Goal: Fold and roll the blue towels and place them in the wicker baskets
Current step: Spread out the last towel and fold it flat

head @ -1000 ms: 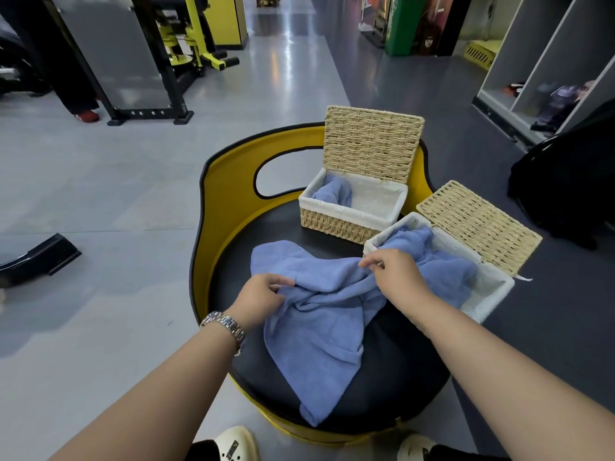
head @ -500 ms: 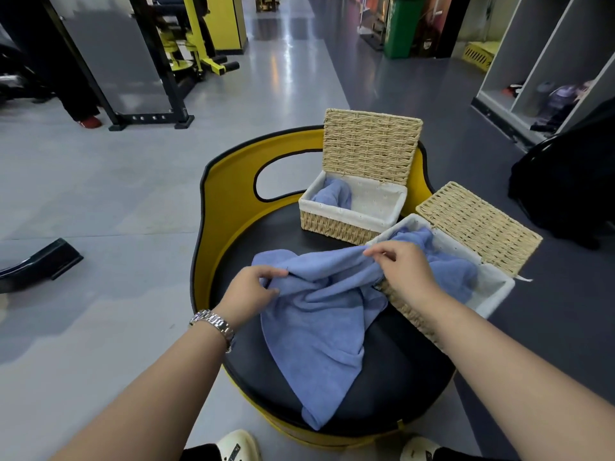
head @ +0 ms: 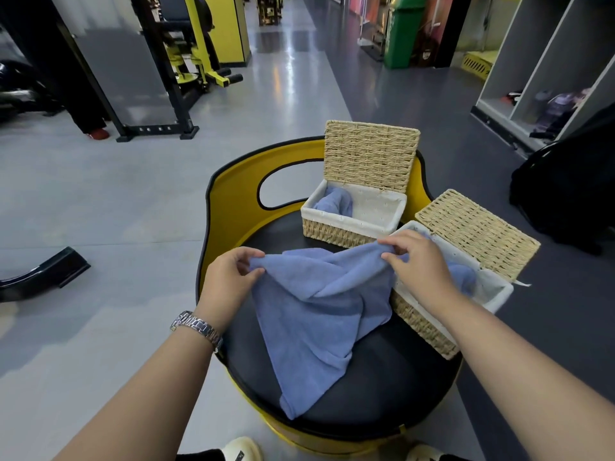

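Pinching the towel (head: pixel 316 314) edge with my left hand (head: pixel 229 281) and right hand (head: pixel 416 261) apart, I should pull it flat over the seat (head: pixel 382 387) before folding.

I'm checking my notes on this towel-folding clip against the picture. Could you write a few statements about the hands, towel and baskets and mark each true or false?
1. Both hands pinch the top edge of the blue towel. True: the left hand and right hand each hold an end.
2. Both basket lids are closed. False: the far basket and near basket both stand open.
3. The far basket already holds blue cloth. True.
4. The towel is neatly rolled. False: it hangs loose and creased over the black seat.
5. A wristwatch sits on the right wrist. False: it is on the left.
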{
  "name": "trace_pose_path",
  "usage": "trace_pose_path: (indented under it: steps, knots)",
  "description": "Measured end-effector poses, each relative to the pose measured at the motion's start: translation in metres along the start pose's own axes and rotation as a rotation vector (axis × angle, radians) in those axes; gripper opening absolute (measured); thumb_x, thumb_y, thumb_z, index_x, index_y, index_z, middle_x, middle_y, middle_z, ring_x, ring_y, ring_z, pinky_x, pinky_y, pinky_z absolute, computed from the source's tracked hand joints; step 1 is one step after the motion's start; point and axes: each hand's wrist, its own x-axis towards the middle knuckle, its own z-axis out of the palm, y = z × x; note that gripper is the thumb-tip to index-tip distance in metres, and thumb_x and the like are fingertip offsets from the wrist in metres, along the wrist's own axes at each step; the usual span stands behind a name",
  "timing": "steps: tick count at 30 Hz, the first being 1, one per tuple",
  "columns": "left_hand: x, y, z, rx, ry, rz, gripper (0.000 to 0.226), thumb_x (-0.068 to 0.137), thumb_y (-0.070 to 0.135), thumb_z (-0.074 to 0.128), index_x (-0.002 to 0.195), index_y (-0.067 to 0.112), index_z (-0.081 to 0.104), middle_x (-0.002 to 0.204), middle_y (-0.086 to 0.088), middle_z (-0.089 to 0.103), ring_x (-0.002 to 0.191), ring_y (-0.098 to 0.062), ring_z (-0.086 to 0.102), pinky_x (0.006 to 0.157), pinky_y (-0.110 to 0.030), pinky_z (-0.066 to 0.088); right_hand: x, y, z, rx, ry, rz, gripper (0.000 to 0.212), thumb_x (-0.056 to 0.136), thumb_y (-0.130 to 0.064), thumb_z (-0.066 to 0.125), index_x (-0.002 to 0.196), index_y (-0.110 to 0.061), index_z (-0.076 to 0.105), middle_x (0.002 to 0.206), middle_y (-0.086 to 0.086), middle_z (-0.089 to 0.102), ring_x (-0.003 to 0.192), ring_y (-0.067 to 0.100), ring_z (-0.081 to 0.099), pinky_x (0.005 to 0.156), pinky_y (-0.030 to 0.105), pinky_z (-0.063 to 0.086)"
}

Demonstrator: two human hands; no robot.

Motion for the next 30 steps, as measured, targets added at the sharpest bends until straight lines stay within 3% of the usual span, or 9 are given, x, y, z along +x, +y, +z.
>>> trace_pose_path:
  steps: [4,8,11,13,15,18,22,27,30]
  knots:
    - [-0.003,0.001,-0.009,0.034,0.064,-0.025,0.015,0.084,0.015,0.07,0.098,0.022,0.071,0.085,0.008,0.067,0.075,-0.003,0.059,0.063,-0.01,0.041,-0.004,0.002,-0.002,-0.067,0.065,0.009,0.026,0.087,-0.002,0.061,0.11,-0.01,0.068,0.099,-0.005,0.055,0.093,0.013,0.054,0.084,0.023,0.042]
    - [-0.008,0.004,-0.018,-0.016,0.104,-0.044,0.012,0.088,0.017,0.066,0.096,0.025,0.068,0.084,0.012,0.065,0.077,-0.001,0.059,0.062,-0.008,0.039,-0.005,0.003,-0.009,-0.005,0.115,0.097,0.022,0.087,-0.004,0.061,0.106,-0.012,0.069,0.094,0.003,0.066,0.086,0.015,0.059,0.077,0.022,0.043]
    - [-0.01,0.006,-0.023,-0.037,0.12,-0.061,0.013,0.091,0.017,0.061,0.097,0.028,0.064,0.081,0.012,0.062,0.072,-0.002,0.056,0.058,-0.008,0.036,-0.004,-0.001,-0.014,0.292,0.116,0.298,0.014,0.087,-0.004,0.061,0.098,-0.009,0.069,0.088,0.002,0.069,0.082,0.012,0.063,0.069,0.018,0.045]
    - [-0.009,0.008,-0.027,-0.014,0.115,-0.054,0.014,0.092,0.016,0.059,0.097,0.028,0.065,0.082,0.011,0.063,0.073,0.002,0.056,0.057,-0.006,0.036,-0.003,-0.01,-0.019,0.68,0.091,0.426,0.015,0.089,-0.002,0.059,0.1,-0.007,0.068,0.091,0.003,0.069,0.088,0.015,0.063,0.076,0.022,0.049]
    - [-0.007,0.011,-0.031,0.011,0.137,-0.046,0.015,0.091,0.015,0.06,0.097,0.026,0.067,0.08,0.011,0.063,0.071,0.005,0.055,0.056,-0.003,0.037,-0.002,-0.016,-0.026,0.913,0.049,0.422,0.024,0.089,0.003,0.057,0.11,-0.006,0.064,0.103,0.006,0.068,0.099,0.016,0.062,0.089,0.026,0.05]
    - [-0.006,0.014,-0.035,-0.025,0.217,-0.058,0.017,0.088,0.013,0.064,0.101,0.021,0.069,0.085,0.008,0.065,0.073,0.005,0.056,0.062,-0.002,0.039,-0.002,-0.023,-0.034,0.713,0.014,0.279,0.038,0.083,0.007,0.063,0.117,-0.009,0.063,0.105,0.002,0.068,0.097,0.008,0.065,0.082,0.016,0.051]
    - [-0.006,0.017,-0.037,-0.026,0.249,-0.034,0.02,0.086,0.017,0.067,0.105,0.022,0.07,0.097,0.006,0.067,0.087,-0.009,0.062,0.078,-0.019,0.045,-0.003,-0.03,-0.036,0.24,0.174,0.079,0.032,0.084,0.0,0.065,0.112,-0.014,0.068,0.102,0.001,0.066,0.092,0.011,0.063,0.078,0.011,0.047]
    - [-0.009,0.028,-0.044,0.054,0.255,0.068,0.018,0.085,0.017,0.067,0.097,0.03,0.068,0.096,0.006,0.064,0.087,-0.014,0.062,0.082,-0.03,0.049,-0.008,-0.038,-0.043,0.073,0.272,-0.013,0.022,0.087,-0.004,0.061,0.103,-0.015,0.071,0.098,0.002,0.061,0.089,0.015,0.057,0.079,0.019,0.044]
    - [-0.012,0.041,-0.057,0.079,0.256,0.112,0.018,0.085,0.017,0.066,0.091,0.034,0.066,0.093,0.006,0.064,0.084,-0.013,0.061,0.077,-0.025,0.046,-0.012,-0.044,-0.055,0.032,0.281,-0.03,0.018,0.087,-0.004,0.061,0.096,-0.015,0.072,0.09,0.0,0.059,0.082,0.013,0.054,0.071,0.007,0.037]
